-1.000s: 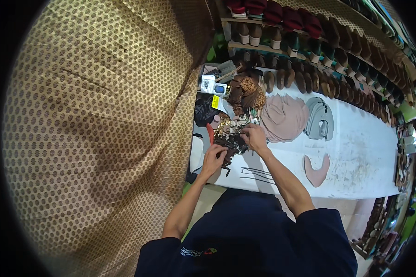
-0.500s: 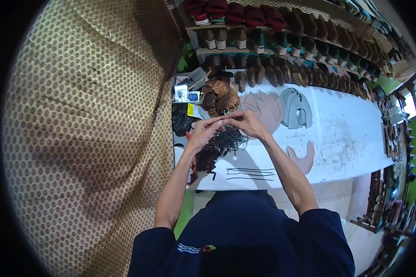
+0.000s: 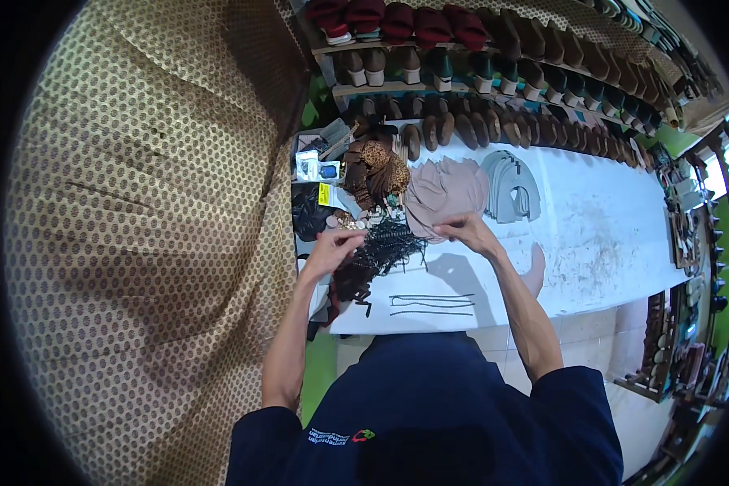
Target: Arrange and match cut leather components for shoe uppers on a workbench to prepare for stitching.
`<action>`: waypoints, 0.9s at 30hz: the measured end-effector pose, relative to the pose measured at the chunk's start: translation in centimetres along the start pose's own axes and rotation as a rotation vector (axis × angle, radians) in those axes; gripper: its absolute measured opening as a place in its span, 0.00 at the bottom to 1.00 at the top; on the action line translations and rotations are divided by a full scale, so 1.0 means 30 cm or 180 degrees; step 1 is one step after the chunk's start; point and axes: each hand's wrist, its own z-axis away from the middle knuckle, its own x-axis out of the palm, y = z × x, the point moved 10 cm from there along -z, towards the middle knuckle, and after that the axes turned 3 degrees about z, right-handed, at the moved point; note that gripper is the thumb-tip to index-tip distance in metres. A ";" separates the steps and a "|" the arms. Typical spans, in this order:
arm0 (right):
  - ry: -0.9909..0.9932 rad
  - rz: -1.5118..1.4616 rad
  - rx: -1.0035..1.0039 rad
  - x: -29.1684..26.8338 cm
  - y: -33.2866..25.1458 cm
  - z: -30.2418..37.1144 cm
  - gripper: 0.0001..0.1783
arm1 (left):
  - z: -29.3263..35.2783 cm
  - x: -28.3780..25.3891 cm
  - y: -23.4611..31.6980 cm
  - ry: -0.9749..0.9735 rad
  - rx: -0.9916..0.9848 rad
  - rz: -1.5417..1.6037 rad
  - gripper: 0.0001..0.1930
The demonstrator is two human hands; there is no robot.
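My left hand (image 3: 330,251) is closed in a pinch over the left side of a tangled pile of thin black straps (image 3: 390,245). With thumb and fingertips together, my right hand (image 3: 471,234) hovers at the near edge of a stack of pink, leather-like pieces (image 3: 445,194). Whatever the fingers of either hand hold is too small to make out. Several black straps (image 3: 432,304) lie side by side on the white table (image 3: 599,243), close to my body. Beyond the pile sit brown and leopard-print pieces (image 3: 381,168).
Grey U-shaped pieces (image 3: 510,190) lie right of the pink stack, and a pink curved piece (image 3: 535,269) is partly behind my right forearm. A black plastic bag (image 3: 306,212) stands at the left edge. Shoe racks (image 3: 494,87) line the back; a patterned curtain (image 3: 154,243) hangs at left.
My hands, which met above the strap pile, have moved apart: the left toward the left and nearer, the right toward the right. The view has shifted slightly.
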 end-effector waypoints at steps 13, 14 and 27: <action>0.0355 0.0202 0.0914 0.021 0.515 0.374 0.13 | 0.104 0.376 -0.385 -0.0375 -0.0537 -0.0447 0.13; 0.0444 0.0192 0.0937 0.025 0.536 0.380 0.13 | 0.097 0.382 -0.371 -0.0285 -0.0367 -0.0790 0.13; 0.0432 0.1611 0.1376 -0.020 0.500 0.364 0.22 | 0.114 0.377 -0.364 -0.0047 -0.0429 -0.1733 0.18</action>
